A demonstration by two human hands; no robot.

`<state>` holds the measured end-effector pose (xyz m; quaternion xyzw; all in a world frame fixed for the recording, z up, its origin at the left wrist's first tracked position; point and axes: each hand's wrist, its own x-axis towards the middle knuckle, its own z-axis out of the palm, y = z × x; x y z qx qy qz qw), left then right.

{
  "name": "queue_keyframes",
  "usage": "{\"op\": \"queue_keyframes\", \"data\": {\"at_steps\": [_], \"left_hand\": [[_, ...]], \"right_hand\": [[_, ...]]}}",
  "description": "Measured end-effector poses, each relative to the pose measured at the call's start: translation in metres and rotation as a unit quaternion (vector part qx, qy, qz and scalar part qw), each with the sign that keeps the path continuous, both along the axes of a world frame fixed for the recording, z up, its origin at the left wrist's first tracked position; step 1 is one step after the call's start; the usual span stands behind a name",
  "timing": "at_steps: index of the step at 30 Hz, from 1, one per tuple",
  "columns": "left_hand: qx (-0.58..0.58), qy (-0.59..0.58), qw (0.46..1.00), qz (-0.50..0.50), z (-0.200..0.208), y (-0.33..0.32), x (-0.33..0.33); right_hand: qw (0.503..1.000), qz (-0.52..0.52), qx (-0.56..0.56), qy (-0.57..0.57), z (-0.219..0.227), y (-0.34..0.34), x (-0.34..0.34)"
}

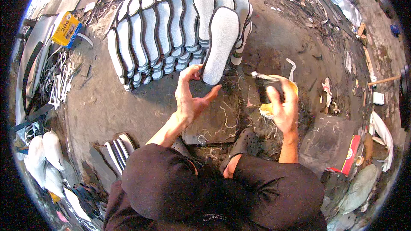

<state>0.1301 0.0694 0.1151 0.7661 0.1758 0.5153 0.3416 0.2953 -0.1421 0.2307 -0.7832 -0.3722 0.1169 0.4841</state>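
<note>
My left hand [191,96] curves its thumb and fingers around the heel end of a white-topped shoe sole [220,42] with a dark edge. This sole lies tilted over a large stack of similar soles [160,25], set in overlapping rows on the ground. Closed fingers of my right hand [283,102] hold a slim brush-like tool [263,76] with a pale tip; its exact kind is unclear. Just behind and under that hand is a dark container with a yellowish rim [266,110], partly hidden by the fingers.
More soles [117,152] lie beside my left knee. A yellow and blue box [66,30] sits among strip scraps at the left, near white bags [45,154]. On the right are a dark flat sheet [327,141], a red box [351,155] and litter.
</note>
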Motion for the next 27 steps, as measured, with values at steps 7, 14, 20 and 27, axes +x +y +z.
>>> {"op": "queue_keyframes", "data": {"at_steps": [7,14,20,27], "left_hand": [[-0.067,0.04,0.994,0.079,-0.01,0.027,0.01],[-0.087,0.054,0.98,0.169,-0.01,0.092,0.069],[-0.035,0.117,0.974,0.188,-0.045,0.121,0.084],[-0.055,0.112,0.977,0.171,-0.04,0.11,0.071]], "right_hand": [[0.987,-0.155,-0.026,-0.03,-0.034,-0.068,0.042],[0.883,-0.124,-0.333,-0.308,-0.105,-0.157,0.02],[0.923,-0.159,-0.268,-0.228,-0.053,-0.134,-0.027],[0.927,-0.164,-0.26,-0.216,-0.057,-0.121,-0.022]]}}
